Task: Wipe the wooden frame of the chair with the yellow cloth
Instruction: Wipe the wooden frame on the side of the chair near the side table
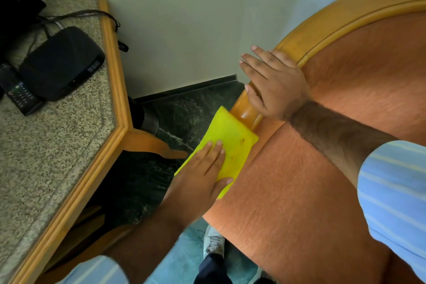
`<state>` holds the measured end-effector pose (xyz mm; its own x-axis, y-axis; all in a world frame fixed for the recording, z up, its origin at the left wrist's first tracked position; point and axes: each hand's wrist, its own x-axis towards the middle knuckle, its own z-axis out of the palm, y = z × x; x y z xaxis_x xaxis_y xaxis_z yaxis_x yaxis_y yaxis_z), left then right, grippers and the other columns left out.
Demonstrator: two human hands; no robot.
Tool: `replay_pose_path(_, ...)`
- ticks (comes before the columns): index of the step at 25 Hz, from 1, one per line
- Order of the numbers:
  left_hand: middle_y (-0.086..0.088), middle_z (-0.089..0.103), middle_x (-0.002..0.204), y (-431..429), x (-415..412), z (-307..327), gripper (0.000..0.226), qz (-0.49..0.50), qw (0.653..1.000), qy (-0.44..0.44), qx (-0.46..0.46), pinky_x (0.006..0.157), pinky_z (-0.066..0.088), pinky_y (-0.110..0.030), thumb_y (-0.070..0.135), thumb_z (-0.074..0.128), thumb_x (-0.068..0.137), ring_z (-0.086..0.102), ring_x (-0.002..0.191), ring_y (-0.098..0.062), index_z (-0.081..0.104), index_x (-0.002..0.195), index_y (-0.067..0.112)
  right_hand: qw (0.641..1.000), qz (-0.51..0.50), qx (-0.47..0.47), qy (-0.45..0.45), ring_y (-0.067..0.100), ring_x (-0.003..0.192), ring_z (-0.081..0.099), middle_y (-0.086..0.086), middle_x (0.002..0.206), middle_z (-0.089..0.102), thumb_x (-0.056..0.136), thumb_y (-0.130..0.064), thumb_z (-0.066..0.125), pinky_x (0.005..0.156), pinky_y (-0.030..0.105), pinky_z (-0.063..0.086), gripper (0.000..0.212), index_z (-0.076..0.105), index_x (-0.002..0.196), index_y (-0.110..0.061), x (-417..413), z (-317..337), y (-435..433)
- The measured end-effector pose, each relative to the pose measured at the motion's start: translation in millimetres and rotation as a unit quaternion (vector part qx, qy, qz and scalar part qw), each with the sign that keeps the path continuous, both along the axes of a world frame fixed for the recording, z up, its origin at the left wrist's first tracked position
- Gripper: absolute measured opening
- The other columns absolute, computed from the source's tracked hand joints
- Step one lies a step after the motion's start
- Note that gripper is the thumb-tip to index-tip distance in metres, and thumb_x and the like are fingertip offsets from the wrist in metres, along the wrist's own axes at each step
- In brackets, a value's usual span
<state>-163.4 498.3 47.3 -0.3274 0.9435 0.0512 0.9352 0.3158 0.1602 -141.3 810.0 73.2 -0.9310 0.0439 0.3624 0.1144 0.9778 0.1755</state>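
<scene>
The chair's curved wooden frame (297, 44) arcs from the upper right down to the centre, edging orange upholstery (345, 90). My left hand (202, 177) presses the yellow cloth (232, 145) flat over the lower end of the frame, fingers spread on top and thumb hooked under its near edge. Just above the cloth, my right hand (274, 83) rests palm down on the wooden rail, fingers apart, holding nothing. A short bare stretch of wood (244, 110) shows between the two hands.
A granite-topped table with a wooden edge (115, 90) stands close on the left, carrying a black set-top box (62, 64), a remote (18, 92) and cables. Dark floor and skirting lie between table and chair. My shoe (214, 242) is below.
</scene>
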Motion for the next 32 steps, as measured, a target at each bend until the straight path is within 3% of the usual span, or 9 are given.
replay_pose_path(6, -0.019, 0.043, 0.163, 70, -3, -3, 0.067, 0.047, 0.996, -0.046, 0.065, 0.127, 0.033, -0.043, 0.05, 0.042, 0.108, 0.037, 0.154, -0.033, 0.051, 0.15, -0.002, 1.0, 0.017, -0.015, 0.01, 0.029, 0.152, 0.039, 0.009, 0.157, 0.052, 0.108, -0.041, 0.027, 0.121, 0.047, 0.034, 0.057, 0.049, 0.149, -0.008, 1, -1, 3)
replay_pose_path(11, -0.014, 0.033, 0.169, -20, 8, -15, 0.07, -0.014, 0.999, 0.003, -0.037, 0.118, 0.045, -0.051, 0.054, 0.029, 0.111, 0.033, 0.157, -0.031, 0.041, 0.157, 0.002, 1.0, 0.005, 0.004, 0.008, 0.027, 0.151, 0.041, 0.008, 0.155, 0.054, 0.105, -0.041, 0.03, 0.122, 0.046, 0.034, 0.058, 0.052, 0.147, -0.008, 0, 0, 2)
replay_pose_path(15, -0.012, 0.022, 0.174, -65, 16, -10, 0.081, -0.026, 0.996, 0.016, -0.089, 0.122, 0.033, -0.049, 0.064, 0.029, 0.108, 0.023, 0.16, -0.029, 0.031, 0.162, 0.004, 1.0, 0.002, 0.006, 0.018, 0.027, 0.15, 0.042, 0.009, 0.153, 0.056, 0.104, -0.04, 0.032, 0.121, 0.046, 0.035, 0.057, 0.053, 0.145, -0.007, -1, -2, -1)
replay_pose_path(23, -0.011, 0.013, 0.175, 57, -1, -8, 0.086, 0.029, 0.999, -0.023, -0.035, 0.132, 0.022, -0.046, 0.068, 0.019, 0.106, 0.011, 0.163, -0.027, 0.023, 0.165, 0.005, 1.0, 0.011, -0.005, 0.004, 0.03, 0.152, 0.04, 0.009, 0.156, 0.053, 0.107, -0.041, 0.027, 0.121, 0.047, 0.034, 0.057, 0.05, 0.148, -0.007, 0, -1, 3)
replay_pose_path(29, -0.008, 0.018, 0.175, -74, 14, 1, 0.079, -0.036, 0.992, -0.037, -0.118, 0.124, 0.03, -0.046, 0.063, 0.029, 0.108, 0.018, 0.162, -0.025, 0.027, 0.164, 0.006, 1.0, 0.004, 0.0, -0.001, 0.028, 0.151, 0.041, 0.01, 0.154, 0.054, 0.104, -0.041, 0.027, 0.122, 0.047, 0.035, 0.06, 0.051, 0.147, -0.006, 0, 3, 1)
replay_pose_path(32, -0.007, 0.024, 0.174, -97, 11, 5, 0.077, -0.049, 0.991, -0.027, -0.123, 0.121, 0.031, -0.044, 0.061, 0.03, 0.109, 0.024, 0.16, -0.026, 0.032, 0.162, 0.007, 1.0, -0.001, -0.009, -0.004, 0.028, 0.151, 0.04, 0.01, 0.155, 0.053, 0.105, -0.041, 0.027, 0.122, 0.048, 0.035, 0.06, 0.05, 0.148, -0.006, 1, 1, -1)
